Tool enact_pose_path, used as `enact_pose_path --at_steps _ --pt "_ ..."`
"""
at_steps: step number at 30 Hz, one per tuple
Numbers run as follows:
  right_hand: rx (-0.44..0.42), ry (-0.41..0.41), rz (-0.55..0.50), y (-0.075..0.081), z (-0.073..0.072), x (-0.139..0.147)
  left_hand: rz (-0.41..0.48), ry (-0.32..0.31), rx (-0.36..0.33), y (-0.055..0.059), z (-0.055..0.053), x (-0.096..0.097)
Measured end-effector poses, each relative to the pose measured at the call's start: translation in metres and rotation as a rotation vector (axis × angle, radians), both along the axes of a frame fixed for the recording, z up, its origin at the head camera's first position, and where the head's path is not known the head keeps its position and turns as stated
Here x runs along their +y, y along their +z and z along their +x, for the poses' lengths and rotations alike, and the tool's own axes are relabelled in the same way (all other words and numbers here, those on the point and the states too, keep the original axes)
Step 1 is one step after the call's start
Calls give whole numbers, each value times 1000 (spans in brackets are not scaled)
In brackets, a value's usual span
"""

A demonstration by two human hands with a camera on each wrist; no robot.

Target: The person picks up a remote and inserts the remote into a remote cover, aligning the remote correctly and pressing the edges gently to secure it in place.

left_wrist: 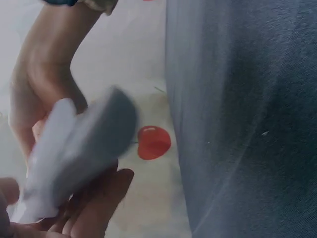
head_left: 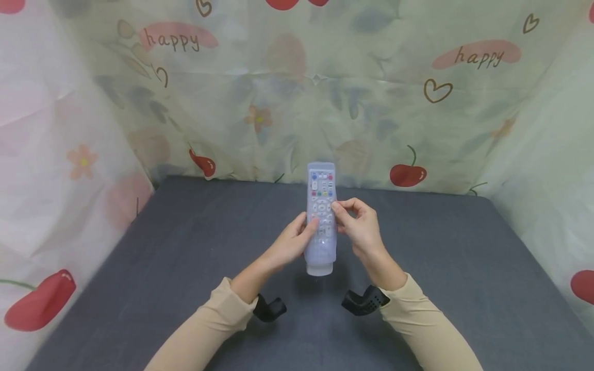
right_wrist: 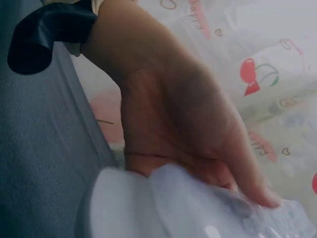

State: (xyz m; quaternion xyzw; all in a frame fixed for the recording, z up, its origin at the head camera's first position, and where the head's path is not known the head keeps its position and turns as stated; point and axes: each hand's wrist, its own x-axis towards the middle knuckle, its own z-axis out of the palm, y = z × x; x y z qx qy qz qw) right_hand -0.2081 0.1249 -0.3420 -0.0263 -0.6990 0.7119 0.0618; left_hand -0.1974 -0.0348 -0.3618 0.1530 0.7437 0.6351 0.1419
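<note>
Head view: you've got a long white TV remote w/ multicoloured btns (head_left: 322, 207) held up above the dark grey cloth-covered table (head_left: 199, 232), roughly centre, both hands on it. It's inside a translucent bluish-white flexible cover (head_left: 320, 251); the remote's plain white btm end pokes out of the cover's near end. Your L hand (head_left: 290, 242) grips the L side, thumb across the btn face. Your R hand (head_left: 364, 226) pinches the R edge approx midway, thumb & index.

Long axis runs near-to-far, almost straight up the view; btn face is toward you, coloured-btn end away, bare white end nearest you. L wrist view has that end blurred.

Writing: btn labels too small to read, no brand legible. Pale cherry-print fabric backdrop (head_left: 315, 129) reads "happy" twice, in brown script on pink patches.
</note>
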Motion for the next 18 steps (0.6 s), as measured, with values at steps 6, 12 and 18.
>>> enact_pose_path --at_steps 6,12,18 --pt "96 37 181 2 -1 2 -53 65 79 -6 3 3" --pt "292 104 547 6 -2 6 -34 124 117 -8 3 6" --pt "345 170 622 2 -4 11 5 139 56 -9 4 9"
